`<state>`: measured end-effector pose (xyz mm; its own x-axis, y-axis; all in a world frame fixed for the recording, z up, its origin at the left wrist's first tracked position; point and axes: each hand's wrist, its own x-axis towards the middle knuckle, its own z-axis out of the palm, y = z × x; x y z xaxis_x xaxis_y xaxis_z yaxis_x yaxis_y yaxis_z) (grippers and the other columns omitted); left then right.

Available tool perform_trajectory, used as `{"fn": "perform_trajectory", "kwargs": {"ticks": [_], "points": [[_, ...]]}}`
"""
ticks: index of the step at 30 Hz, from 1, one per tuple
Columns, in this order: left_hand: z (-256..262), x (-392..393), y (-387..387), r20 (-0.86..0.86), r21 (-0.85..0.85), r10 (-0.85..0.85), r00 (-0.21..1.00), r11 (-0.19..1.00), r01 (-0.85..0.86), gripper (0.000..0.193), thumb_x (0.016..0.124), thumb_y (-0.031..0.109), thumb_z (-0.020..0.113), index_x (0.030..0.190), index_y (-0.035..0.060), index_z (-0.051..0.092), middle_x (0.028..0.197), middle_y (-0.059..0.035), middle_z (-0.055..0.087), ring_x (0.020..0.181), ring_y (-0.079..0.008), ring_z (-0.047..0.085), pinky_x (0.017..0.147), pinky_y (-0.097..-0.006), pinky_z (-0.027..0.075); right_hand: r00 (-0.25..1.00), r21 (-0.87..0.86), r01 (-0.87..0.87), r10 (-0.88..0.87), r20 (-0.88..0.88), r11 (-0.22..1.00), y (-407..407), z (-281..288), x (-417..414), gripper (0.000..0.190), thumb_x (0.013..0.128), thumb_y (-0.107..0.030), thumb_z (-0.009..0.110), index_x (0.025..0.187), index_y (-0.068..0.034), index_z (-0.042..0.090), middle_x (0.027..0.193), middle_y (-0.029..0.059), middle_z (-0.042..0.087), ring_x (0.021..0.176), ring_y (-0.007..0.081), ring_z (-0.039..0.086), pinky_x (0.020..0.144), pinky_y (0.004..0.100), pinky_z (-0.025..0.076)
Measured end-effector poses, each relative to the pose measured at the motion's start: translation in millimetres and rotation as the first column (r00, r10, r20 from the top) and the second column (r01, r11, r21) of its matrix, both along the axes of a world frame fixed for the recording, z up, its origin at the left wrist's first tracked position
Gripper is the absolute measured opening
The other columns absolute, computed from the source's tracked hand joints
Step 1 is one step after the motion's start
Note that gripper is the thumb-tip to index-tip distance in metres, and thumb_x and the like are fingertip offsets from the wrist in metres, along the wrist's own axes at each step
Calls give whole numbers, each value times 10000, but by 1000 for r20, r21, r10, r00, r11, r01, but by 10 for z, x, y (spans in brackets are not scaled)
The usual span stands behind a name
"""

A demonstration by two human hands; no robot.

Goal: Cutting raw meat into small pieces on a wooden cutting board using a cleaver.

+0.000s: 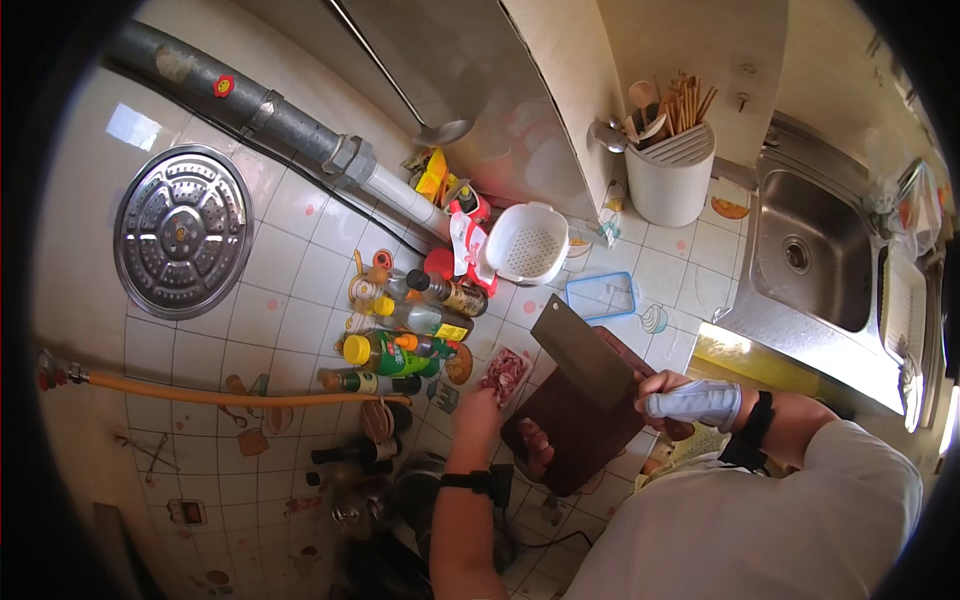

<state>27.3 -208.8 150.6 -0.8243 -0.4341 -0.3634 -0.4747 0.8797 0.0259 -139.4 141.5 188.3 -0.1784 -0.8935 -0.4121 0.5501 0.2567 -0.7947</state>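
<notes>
My right hand (675,397), partly wrapped in a pale covering, grips a cleaver (581,352) whose broad blade lies over a dark red-brown cutting board (592,442). A piece of raw meat (537,446) rests on the board's left part. My left hand (478,409) is at the near edge of a small clear tray of cut raw meat (507,373); its fingertips touch the tray or the meat, and whether they grip anything is hidden. Beyond the board lies a blue-rimmed clear container or lid (600,295) on the tiled counter.
Several sauce bottles (390,354) stand left of the meat tray. A white colander (528,244) and a white utensil holder (671,176) stand farther back. At the right is a steel sink (814,247). Dark bottles and a pot crowd the counter beside my left forearm.
</notes>
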Motion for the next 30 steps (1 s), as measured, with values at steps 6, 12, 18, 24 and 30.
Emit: {"fn": "perform_trajectory", "kwargs": {"ticks": [6,12,18,24,30], "points": [[-487,291,-180,-339,-145,-165,926,982,122,240,883,109,576,1105,56,650,1009,-186,696,946,-386,669,812,-474,546,1000,10,-1,1,30,1000,87,48,3,381,950,-252,648,637,-42,599,598,57,587,575,131,559,606,280,465],[-301,164,-114,-215,-27,-19,976,1000,14,227,881,167,629,1077,80,704,1048,-146,705,972,-356,669,836,-440,538,1000,33,14,-14,6,999,193,20,-13,380,945,-262,654,637,-45,603,590,47,587,577,131,568,653,275,473],[-195,111,-136,-134,11,28,991,1000,-26,125,815,139,673,909,114,751,893,-162,702,851,-374,673,770,-457,545,996,40,16,-12,-84,999,247,80,-32,400,947,-305,643,638,-53,608,588,32,595,583,134,573,900,273,436],[-222,117,-225,-35,10,-23,999,1000,23,149,813,150,657,938,132,734,948,-159,708,916,-372,682,780,-474,548,1000,27,21,-21,3,999,328,-33,-5,393,933,-321,659,643,-59,617,596,32,603,625,132,588,961,274,421],[-226,36,-164,-198,-26,-55,979,998,51,205,831,91,609,1002,112,719,992,-165,698,925,-380,670,796,-470,538,999,28,41,-40,-37,999,387,19,16,381,926,-308,671,653,-48,617,594,36,602,609,133,588,951,273,423]]}}
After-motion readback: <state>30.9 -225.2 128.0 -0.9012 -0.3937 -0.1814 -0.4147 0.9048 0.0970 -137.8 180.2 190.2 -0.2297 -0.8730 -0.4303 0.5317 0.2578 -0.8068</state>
